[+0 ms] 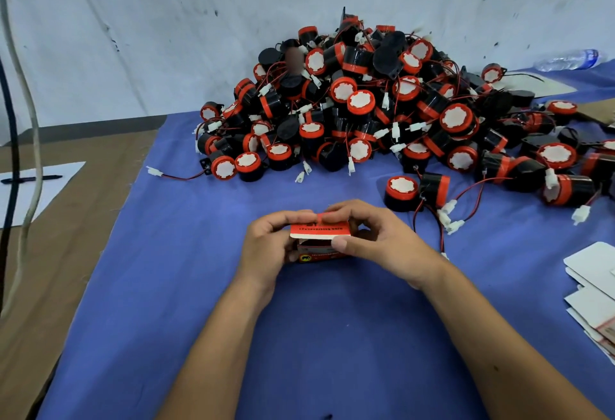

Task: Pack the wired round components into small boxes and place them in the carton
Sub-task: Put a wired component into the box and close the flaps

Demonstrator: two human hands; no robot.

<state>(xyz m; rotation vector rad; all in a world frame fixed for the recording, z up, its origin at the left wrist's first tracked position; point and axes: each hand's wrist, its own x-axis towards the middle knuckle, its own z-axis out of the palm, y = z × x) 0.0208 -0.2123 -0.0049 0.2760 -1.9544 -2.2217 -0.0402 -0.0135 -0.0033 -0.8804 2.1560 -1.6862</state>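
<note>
Both hands, left hand (266,246) and right hand (376,243), pinch a light, easily crushed box (317,242) at its flap edges.

The small box (317,243) is mostly covered by the left hand (266,246) and right hand (376,240); its inside cannot be seen, and its print is too small to read. At three o'clock the flat cards (592,303) run off the edge. A blurred patch (294,58) sits in the pile of components (382,110). At one o'clock a bottle (569,59) is blurred. Both forearms leave at six o'clock.
</note>
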